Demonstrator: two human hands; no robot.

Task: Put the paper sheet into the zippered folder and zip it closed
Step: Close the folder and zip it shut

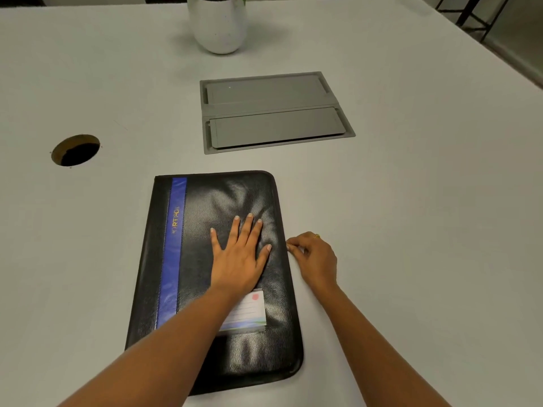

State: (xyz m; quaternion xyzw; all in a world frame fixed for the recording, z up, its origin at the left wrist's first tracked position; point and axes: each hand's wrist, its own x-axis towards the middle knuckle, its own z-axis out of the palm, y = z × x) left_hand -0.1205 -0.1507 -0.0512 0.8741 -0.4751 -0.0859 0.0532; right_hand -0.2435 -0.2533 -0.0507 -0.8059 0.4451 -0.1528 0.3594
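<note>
Right grip point(316, 257) at edge of folder point(211, 198)

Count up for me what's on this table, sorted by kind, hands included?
black zippered folder: 1
white pot: 1
grey flap panel: 1
round hole: 1
hands: 2 (left hand flat on the folder, right hand pinching at its edge)
Total: 6

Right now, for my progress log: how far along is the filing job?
Done: the folder lies closed, no loose sheet showing, so presumably inside. In hand: the left hand presses it flat; the right hand pinches its right edge, probably the hidden zipper pull. Left: zipping shut.
</note>
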